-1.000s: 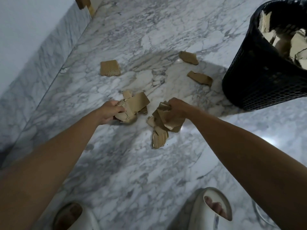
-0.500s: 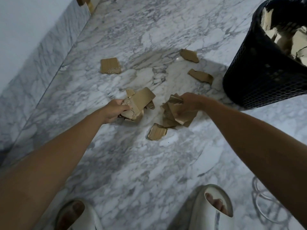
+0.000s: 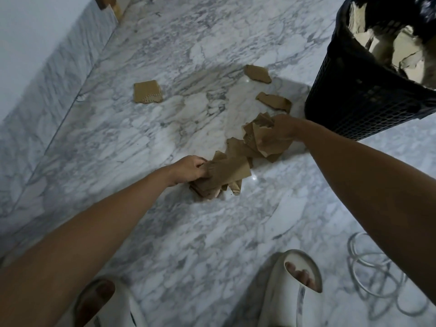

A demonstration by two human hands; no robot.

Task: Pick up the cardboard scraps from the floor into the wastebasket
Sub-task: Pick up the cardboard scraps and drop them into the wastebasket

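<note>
My left hand [image 3: 188, 168] grips a stack of brown cardboard scraps [image 3: 224, 175] low over the marble floor. My right hand [image 3: 284, 128] is closed on another bunch of scraps [image 3: 262, 140], held just left of the black mesh wastebasket [image 3: 354, 100] at the upper right. The basket holds several cardboard pieces. Three loose scraps lie on the floor: a squarish one [image 3: 147, 92] to the left, one [image 3: 257, 73] farther back, and one [image 3: 273, 101] beside the basket's base.
A marble skirting and white wall [image 3: 35, 67] run along the left. My feet in white slippers [image 3: 295, 286] stand at the bottom. A coiled white cable [image 3: 377, 279] lies on the floor at the lower right.
My right hand has carried its scraps up and right, closer to the wastebasket. My left hand has shifted right with its stack, over the scrap that lay alone on the floor.
</note>
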